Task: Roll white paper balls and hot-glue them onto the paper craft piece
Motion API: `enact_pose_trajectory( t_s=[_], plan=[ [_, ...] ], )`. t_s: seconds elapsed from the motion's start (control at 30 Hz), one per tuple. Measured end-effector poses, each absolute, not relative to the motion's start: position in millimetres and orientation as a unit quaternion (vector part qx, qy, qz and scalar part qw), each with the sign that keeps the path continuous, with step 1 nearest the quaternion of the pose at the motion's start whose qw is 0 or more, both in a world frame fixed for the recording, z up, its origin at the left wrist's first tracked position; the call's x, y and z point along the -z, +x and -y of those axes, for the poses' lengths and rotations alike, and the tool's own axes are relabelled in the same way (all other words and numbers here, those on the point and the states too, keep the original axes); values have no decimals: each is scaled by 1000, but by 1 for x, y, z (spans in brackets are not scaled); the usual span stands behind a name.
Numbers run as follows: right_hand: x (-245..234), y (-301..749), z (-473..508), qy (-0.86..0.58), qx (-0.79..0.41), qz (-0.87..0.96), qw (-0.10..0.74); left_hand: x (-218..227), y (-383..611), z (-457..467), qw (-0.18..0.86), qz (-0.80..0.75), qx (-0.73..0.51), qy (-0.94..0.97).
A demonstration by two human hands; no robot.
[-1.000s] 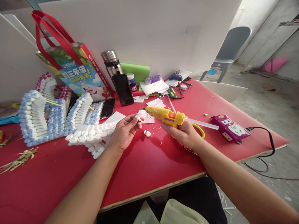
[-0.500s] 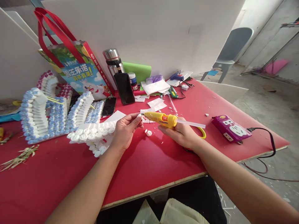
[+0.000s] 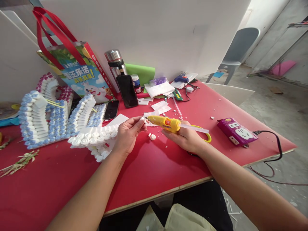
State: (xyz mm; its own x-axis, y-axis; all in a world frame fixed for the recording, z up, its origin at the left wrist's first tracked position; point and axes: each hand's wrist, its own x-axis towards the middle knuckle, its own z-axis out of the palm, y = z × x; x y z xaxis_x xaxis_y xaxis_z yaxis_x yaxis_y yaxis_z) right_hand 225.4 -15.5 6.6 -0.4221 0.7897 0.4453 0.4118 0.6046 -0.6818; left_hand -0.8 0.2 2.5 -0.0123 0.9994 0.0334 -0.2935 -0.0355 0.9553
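Observation:
Between the thumb and fingers of my left hand (image 3: 128, 133) is a small white paper rose (image 3: 143, 120), partly hidden by the fingertips. My right hand (image 3: 186, 137) grips a yellow hot glue gun (image 3: 166, 123), whose nozzle points left and meets or nearly meets the rose. A clear glue stick (image 3: 194, 128) sticks out of the gun's back end. Below the nozzle, another white rose (image 3: 152, 137) lies on the red table (image 3: 149, 173). Left of my left hand is a piece covered in rows of white roses (image 3: 92, 138), partly behind my wrist and forearm.
Blue-and-white flowered pieces (image 3: 36, 118) stand at the left before a shopping bag (image 3: 81, 73). A steel flask (image 3: 115, 62), a propped phone (image 3: 127, 91) and paper scraps (image 3: 161, 106) lie along the back. A purple power strip (image 3: 237, 131) sits right, its cord over the edge.
The whole view has shifted very slightly. Both hands keep their hold, with the glue gun's nozzle still at the rose; nothing has been let go.

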Motion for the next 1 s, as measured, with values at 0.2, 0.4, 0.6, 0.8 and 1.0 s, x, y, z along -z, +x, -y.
enact_pose_trajectory(
  t_s=[0.2,0.4,0.6,0.8,1.0],
  plan=[
    [-7,226,15,-373,-242,804,395,-4,0,1,556,-413,-580,429],
    [-7,227,14,-376,-240,798,405,-5,0,2,556,-408,-578,436],
    [-4,225,15,-374,-248,811,375,-1,-2,-1,554,-413,-589,419],
    [-4,225,15,-375,-241,808,385,-4,0,2,561,-414,-563,444],
    [-5,226,15,-391,-251,784,411,-4,-1,2,557,-420,-563,443]
  ],
)
